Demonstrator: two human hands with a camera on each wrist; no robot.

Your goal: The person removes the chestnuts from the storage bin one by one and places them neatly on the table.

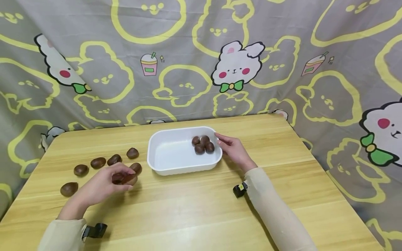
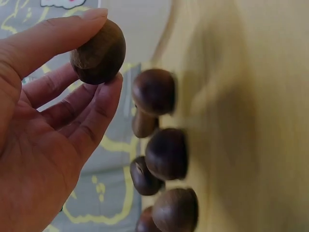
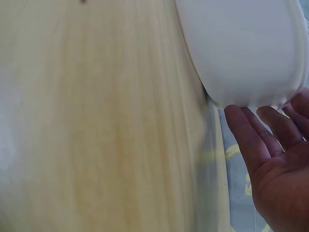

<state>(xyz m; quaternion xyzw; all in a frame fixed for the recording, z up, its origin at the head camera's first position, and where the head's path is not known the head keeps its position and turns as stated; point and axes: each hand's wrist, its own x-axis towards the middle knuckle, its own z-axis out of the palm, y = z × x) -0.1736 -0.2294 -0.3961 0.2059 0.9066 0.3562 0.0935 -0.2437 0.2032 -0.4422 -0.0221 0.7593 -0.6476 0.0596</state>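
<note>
My left hand [image 1: 105, 183] pinches a brown chestnut [image 2: 99, 55] between thumb and fingertips, raised above the table in the left wrist view. Just beyond it lies another chestnut [image 1: 136, 168]. A white plastic tray [image 1: 171, 170] stands at the middle of the table, with several chestnuts [image 1: 199, 149] grouped at its right end. My right hand [image 1: 233, 151] touches that end of the tray. In the right wrist view its fingers [image 3: 246, 137] extend fairly straight against the tray's outer wall.
Several loose chestnuts [image 1: 98, 162] lie in a scattered line left of the tray, one [image 1: 69, 189] nearest the left edge. A patterned grey curtain [image 1: 188, 45] hangs behind the wooden table [image 1: 188, 216]. A small black device [image 1: 240, 190] sits at the right wrist.
</note>
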